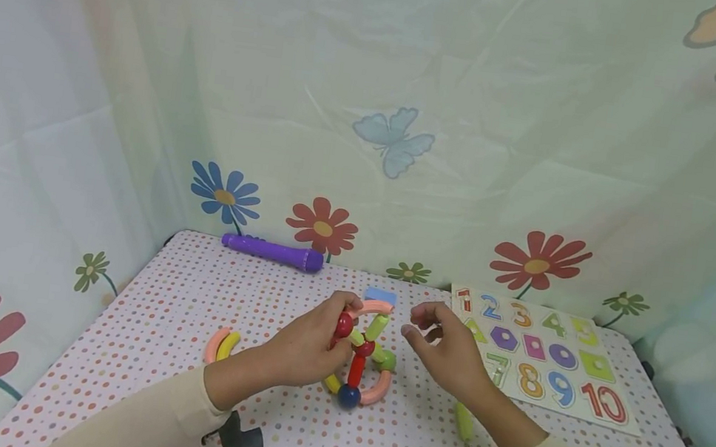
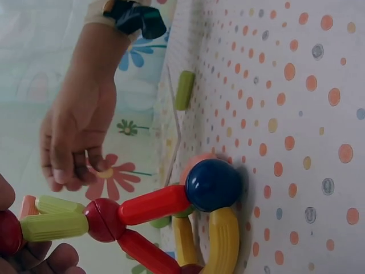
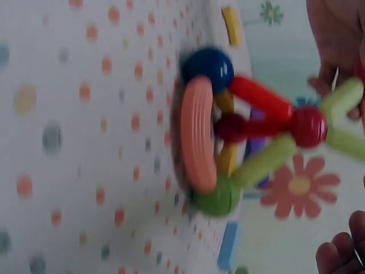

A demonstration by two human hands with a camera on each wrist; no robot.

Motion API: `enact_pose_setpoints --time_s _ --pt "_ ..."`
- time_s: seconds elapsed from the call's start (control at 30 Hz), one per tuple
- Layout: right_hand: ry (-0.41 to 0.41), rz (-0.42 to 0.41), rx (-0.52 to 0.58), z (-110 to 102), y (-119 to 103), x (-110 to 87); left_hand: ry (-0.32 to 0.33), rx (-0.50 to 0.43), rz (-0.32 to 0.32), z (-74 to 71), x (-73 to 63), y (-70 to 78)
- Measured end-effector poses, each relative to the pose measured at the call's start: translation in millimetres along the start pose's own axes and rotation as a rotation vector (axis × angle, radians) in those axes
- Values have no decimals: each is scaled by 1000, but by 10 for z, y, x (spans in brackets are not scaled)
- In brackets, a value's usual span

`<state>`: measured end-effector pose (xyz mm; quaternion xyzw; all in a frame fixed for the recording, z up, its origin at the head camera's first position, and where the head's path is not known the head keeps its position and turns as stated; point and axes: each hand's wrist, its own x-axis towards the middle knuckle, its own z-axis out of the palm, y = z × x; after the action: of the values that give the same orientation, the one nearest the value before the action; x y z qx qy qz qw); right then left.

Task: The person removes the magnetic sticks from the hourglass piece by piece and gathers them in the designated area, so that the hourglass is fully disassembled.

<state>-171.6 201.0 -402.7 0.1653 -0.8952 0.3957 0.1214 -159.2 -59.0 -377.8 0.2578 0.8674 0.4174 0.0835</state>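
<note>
Pinching a red ball (image 2: 9, 233) high on the ball-and-rod model (image 1: 356, 370) with the fingers of the left hand (image 1: 311, 344), likely to steady it upright on the bench (image 1: 304, 444). Hovering just right of the model with the right hand (image 1: 446, 348), fingers loosely bent, seemingly empty. Has number board (image 1: 547, 351) right of the model, microphone (image 1: 274, 252) behind-left, presumably for working room.

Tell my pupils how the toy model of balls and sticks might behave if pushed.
The model would likely keep its shape: its red sticks look rigid. It could rock or slide, since the round blue ball appears to rest on the table. It might split where stick ends meet a red ball.
</note>
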Motion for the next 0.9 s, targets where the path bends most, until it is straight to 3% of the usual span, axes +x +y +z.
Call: enact_pose_setpoints --time_s 0.27,0.4,0.5,0.6,0.9 --pt "84 -382 -145 166 -393 -149 5 -1 30 -22 -35 -24" --pt "92 -499 -173 219 -530 -141 43 47 48 -22 -53 -44" --pt "89 -520 -180 251 -617 -127 71 83 42 -25 -67 -54" --pt "88 -490 -205 280 -694 -106 89 93 36 -30 -79 -60" --pt "118 -432 -324 365 -846 -66 107 59 61 -24 -105 -82"
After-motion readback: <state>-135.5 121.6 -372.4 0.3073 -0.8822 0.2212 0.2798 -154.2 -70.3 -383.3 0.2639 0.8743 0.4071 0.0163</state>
